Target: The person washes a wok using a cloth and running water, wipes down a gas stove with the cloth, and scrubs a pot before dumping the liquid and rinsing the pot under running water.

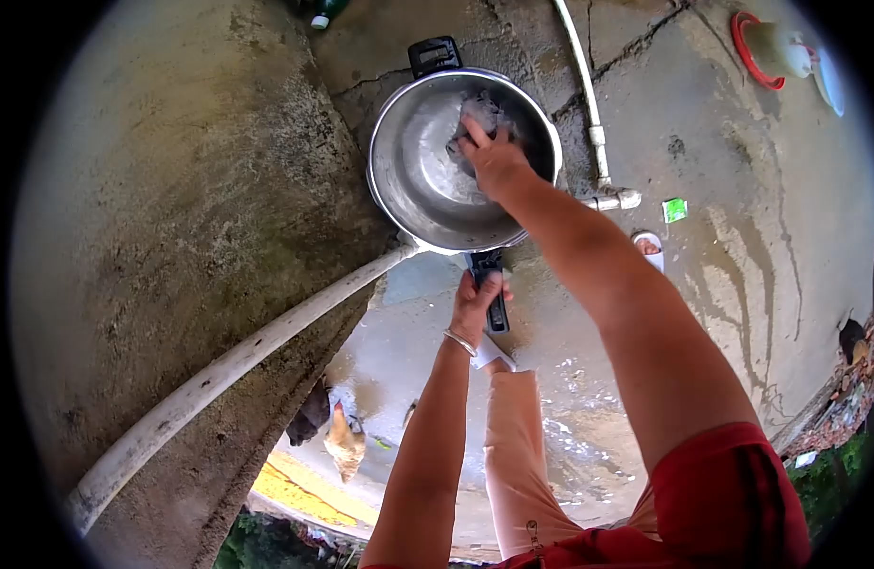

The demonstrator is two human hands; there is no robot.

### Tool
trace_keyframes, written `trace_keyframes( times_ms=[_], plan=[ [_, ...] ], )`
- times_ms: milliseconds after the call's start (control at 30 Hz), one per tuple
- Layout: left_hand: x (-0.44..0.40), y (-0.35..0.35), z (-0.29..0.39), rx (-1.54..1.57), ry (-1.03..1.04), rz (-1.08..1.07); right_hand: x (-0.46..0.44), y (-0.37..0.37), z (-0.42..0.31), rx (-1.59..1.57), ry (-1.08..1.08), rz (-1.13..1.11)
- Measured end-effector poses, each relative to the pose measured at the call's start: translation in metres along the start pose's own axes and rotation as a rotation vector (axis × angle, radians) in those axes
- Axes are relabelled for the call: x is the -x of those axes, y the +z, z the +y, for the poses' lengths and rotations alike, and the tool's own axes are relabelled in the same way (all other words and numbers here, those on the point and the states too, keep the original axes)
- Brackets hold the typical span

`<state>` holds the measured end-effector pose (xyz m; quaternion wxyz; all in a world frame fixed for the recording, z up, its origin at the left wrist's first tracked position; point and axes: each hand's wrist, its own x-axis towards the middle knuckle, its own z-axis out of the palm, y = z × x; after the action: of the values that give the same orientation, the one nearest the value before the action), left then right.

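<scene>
A round metal pressure cooker pot [413, 161] without a lid is held with its open top towards me, its shiny inside showing. My left hand [479, 294] is closed around the pot's long black handle [497, 318] on the near side. Inside the pot, my right hand [496, 161] presses a grey, mesh-like scouring pad [482, 106] against the metal, fingers partly spread over it. The pad is blurred and partly hidden by the fingers. A short black side handle [435, 55] juts from the far rim.
A white pipe [257, 341] runs along the concrete at left, another pipe [586, 85] at right. A green packet [675, 210] lies on the wet floor. A red-rimmed container [754, 52] stands at upper right. A chicken [344, 444] is at lower left.
</scene>
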<state>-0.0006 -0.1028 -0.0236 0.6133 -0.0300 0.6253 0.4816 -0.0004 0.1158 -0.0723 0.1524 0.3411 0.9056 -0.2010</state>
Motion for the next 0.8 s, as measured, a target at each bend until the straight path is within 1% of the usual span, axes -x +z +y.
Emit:
trace_keyframes(
  times_ms=[33,67,100,133,167,200,233,267,300,367,400,433,467,500,533,567,600,633,667,700,733,767,800],
  plan=[
    [-0.003,-0.001,0.013,0.159,-0.068,-0.019,0.006,0.008,-0.011,0.105,0.032,-0.080],
    [-0.004,0.005,0.029,0.216,-0.106,-0.020,0.014,-0.011,-0.021,0.072,-0.008,-0.241],
    [-0.005,0.010,0.038,0.279,-0.142,-0.019,0.015,0.015,-0.027,0.053,-0.009,-0.259],
    [-0.013,0.010,0.033,0.234,-0.196,0.080,0.008,0.053,-0.027,0.009,-0.101,-0.267],
    [-0.022,0.012,0.028,0.226,-0.192,0.068,-0.001,0.070,-0.020,-0.025,-0.192,-0.259],
    [-0.032,0.013,0.024,0.190,-0.241,0.108,0.004,0.058,-0.015,-0.163,-0.179,-0.149],
    [-0.036,0.014,0.021,0.151,-0.296,0.158,-0.001,0.045,-0.013,-0.173,-0.177,-0.138],
    [-0.039,0.026,0.020,0.000,-0.262,0.333,-0.004,0.036,-0.013,-0.509,0.089,-0.009],
    [-0.039,0.032,0.019,-0.075,-0.186,0.387,-0.009,0.027,-0.010,-0.834,0.358,0.123],
    [-0.043,0.035,0.018,-0.064,-0.166,0.433,-0.033,0.010,-0.008,-0.909,0.490,0.450],
    [-0.042,0.037,0.020,-0.083,-0.175,0.439,-0.050,0.006,-0.013,-0.957,0.573,0.375],
    [-0.039,0.039,0.025,-0.071,-0.116,0.405,-0.066,0.006,-0.025,-1.006,0.654,0.292],
    [-0.038,0.037,0.024,-0.055,-0.054,0.372,-0.076,0.015,-0.048,-0.946,0.682,0.573],
    [-0.046,0.027,0.010,-0.067,-0.059,0.387,-0.076,0.029,-0.054,-0.963,0.685,0.561],
    [-0.057,0.010,-0.013,-0.402,0.174,0.385,-0.068,0.036,-0.059,-0.840,0.467,0.457],
    [-0.058,0.009,-0.013,-0.734,0.406,0.363,-0.057,0.036,-0.063,-0.710,0.251,0.356],
    [-0.056,0.007,-0.012,-0.236,0.112,0.370,-0.045,0.034,-0.066,-0.585,0.164,0.172],
    [-0.059,0.001,-0.020,-0.229,0.112,0.366,-0.035,0.037,-0.072,-0.500,0.098,0.056],
    [-0.067,-0.008,-0.034,-0.172,0.185,0.341,-0.027,0.041,-0.075,-0.404,0.033,-0.054],
    [-0.071,-0.008,-0.039,-0.113,0.261,0.315,-0.023,0.041,-0.074,-0.561,0.039,-0.222],
    [-0.048,0.017,0.000,-0.432,0.309,0.229,-0.019,0.040,-0.072,-0.717,0.046,-0.389],
    [-0.043,0.021,0.004,-0.423,0.323,0.217,-0.009,0.038,-0.069,-0.664,-0.012,-0.365],
    [-0.042,0.023,0.008,-0.239,0.086,0.253,0.002,0.034,-0.062,-0.611,-0.069,-0.337]
  ],
)
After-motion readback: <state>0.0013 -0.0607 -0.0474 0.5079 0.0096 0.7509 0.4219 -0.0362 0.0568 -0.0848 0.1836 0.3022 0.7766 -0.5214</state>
